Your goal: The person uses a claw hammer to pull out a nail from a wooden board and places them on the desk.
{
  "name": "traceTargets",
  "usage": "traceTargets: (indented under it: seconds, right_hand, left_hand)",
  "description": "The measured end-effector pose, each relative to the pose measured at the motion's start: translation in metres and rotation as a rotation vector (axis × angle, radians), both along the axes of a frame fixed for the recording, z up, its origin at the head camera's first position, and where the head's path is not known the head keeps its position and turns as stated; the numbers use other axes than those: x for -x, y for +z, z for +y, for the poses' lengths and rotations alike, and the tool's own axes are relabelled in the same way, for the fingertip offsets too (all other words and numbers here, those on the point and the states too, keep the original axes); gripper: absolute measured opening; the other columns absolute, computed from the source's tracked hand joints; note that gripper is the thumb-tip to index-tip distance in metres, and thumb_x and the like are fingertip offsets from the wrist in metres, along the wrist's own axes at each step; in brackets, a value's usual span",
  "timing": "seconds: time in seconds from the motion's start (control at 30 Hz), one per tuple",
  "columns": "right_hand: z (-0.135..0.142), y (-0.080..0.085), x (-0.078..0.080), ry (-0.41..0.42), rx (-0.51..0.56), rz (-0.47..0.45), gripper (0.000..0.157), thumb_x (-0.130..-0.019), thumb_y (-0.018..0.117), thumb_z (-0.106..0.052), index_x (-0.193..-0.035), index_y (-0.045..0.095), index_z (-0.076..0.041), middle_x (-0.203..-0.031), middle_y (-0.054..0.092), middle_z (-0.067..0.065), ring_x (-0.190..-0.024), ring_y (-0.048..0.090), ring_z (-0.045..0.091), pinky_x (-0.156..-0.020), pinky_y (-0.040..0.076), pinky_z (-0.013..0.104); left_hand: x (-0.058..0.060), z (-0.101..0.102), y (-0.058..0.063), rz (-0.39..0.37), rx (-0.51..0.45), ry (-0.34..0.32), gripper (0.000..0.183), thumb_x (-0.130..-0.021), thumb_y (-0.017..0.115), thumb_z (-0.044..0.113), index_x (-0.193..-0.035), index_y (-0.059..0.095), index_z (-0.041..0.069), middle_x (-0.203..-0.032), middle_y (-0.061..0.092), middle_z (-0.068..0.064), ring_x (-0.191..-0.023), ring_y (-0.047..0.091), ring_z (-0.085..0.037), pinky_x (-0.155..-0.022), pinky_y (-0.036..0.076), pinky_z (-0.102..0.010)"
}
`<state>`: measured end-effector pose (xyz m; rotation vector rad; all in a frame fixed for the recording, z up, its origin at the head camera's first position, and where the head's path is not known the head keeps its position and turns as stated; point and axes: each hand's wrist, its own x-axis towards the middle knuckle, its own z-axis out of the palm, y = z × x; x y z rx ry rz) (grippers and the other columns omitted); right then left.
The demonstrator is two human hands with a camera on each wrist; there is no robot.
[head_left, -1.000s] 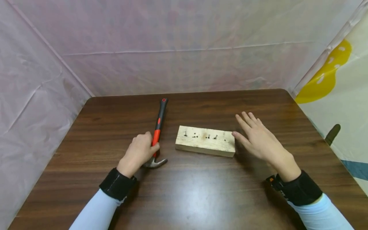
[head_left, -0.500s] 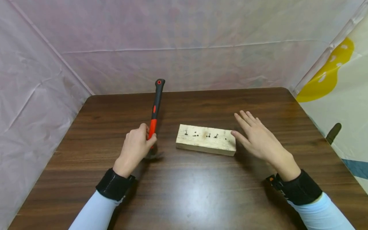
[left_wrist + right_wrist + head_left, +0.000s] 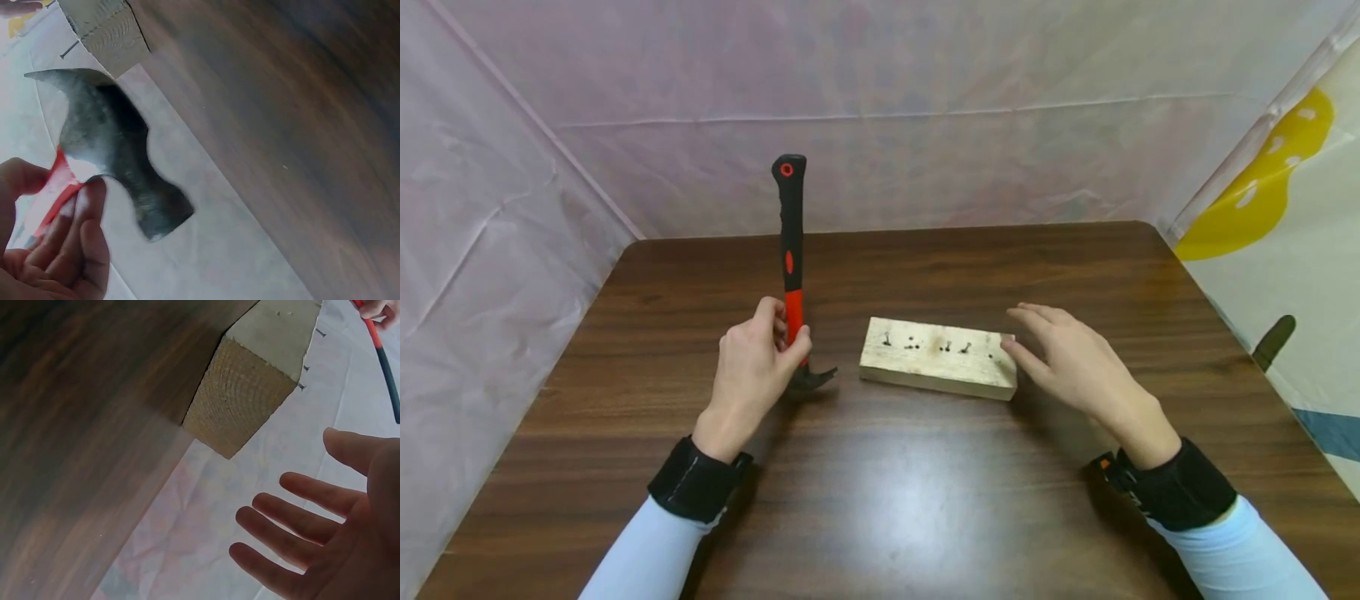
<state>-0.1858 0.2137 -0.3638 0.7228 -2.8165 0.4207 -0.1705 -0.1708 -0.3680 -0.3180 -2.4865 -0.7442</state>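
My left hand (image 3: 748, 371) pinches a claw hammer (image 3: 792, 242) between thumb and fingers, low on the red part of its handle near the head. The handle points up, its black end highest, with the claw toward the wooden block. In the left wrist view the steel hammer head (image 3: 112, 137) shows from close by. A pale wooden block (image 3: 936, 358) lies on the table, with several nails (image 3: 966, 347) standing out of its top and small holes beside them. My right hand (image 3: 1071, 362) hovers at the block's right end, fingers extended, palm down, holding nothing.
The brown wooden table (image 3: 910, 500) carries the block. Behind it and to the left hang pale plastic sheets (image 3: 880, 167); a sheet with a yellow shape (image 3: 1255, 200) hangs on the right.
The hammer has come up from lying on the table to nearly upright, my left hand rising slightly with it. The right hand's fingers have bent slightly; the block stays put.
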Motion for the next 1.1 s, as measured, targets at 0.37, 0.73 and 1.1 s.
traceTargets:
  seconds: [0.37,0.73,1.1]
  right_hand:
    - [-0.001,-0.006,0.004,0.045,-0.007,-0.048,0.052,-0.097,0.063,-0.037,-0.134,0.056,0.000,-0.135,0.051,0.017,-0.124,0.050,0.035,-0.100,0.040,0.046]
    - [0.000,-0.007,0.005,0.061,-0.015,-0.082,0.059,-0.098,0.059,-0.043,-0.137,0.053,0.000,-0.139,0.047,0.019,-0.128,0.046,0.037,-0.101,0.038,0.048]
    - [0.000,-0.006,0.004,0.095,-0.061,-0.177,0.069,-0.098,0.057,-0.049,-0.144,0.044,0.001,-0.148,0.036,0.020,-0.134,0.038,0.040,-0.103,0.035,0.052]
  left_hand:
    - [0.000,0.005,0.003,0.123,-0.072,-0.079,0.027,-0.086,0.072,0.010,-0.105,0.056,0.002,-0.077,0.066,-0.002,-0.056,0.062,-0.012,-0.054,0.051,-0.021]
    - [-0.001,0.012,0.008,0.176,-0.168,-0.193,0.034,-0.085,0.079,0.011,-0.107,0.056,0.000,-0.084,0.067,-0.005,-0.069,0.066,-0.019,-0.055,0.050,-0.018]
    - [-0.001,0.017,0.008,0.178,-0.211,-0.240,0.040,-0.081,0.082,0.010,-0.112,0.057,0.002,-0.085,0.068,-0.001,-0.068,0.066,-0.015,-0.060,0.052,-0.021]
